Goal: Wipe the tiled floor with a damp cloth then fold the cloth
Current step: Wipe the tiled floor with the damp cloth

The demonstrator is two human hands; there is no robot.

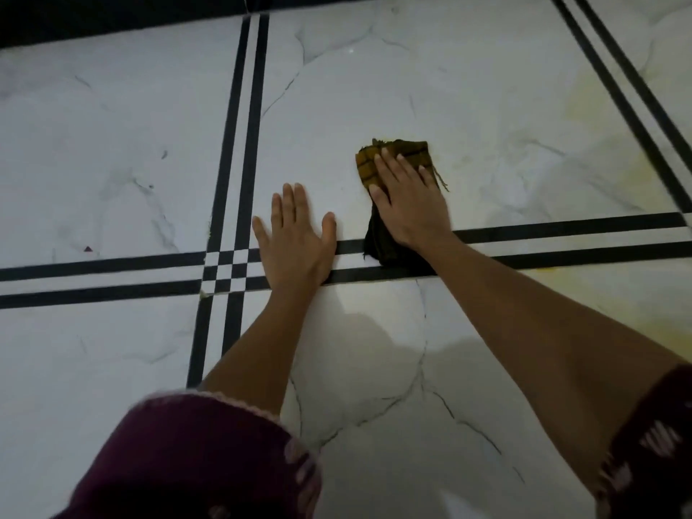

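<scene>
Pressing cloth (pixel 393 159) flat under splayed right hand (pixel 408 204) at frame centre for wiping floor (pixel 112 144), bracing with empty, flat-open left hand (pixel 296 241) alongside for balance.

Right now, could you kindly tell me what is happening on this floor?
A person is kneeling over a white marble-look tiled floor. The right hand presses flat on a bunched yellow-and-dark checked cloth, which lies partly across a black double stripe. The left hand rests palm-down on bare tile beside it, touching no cloth. The cloth is not neatly folded yet.
</scene>
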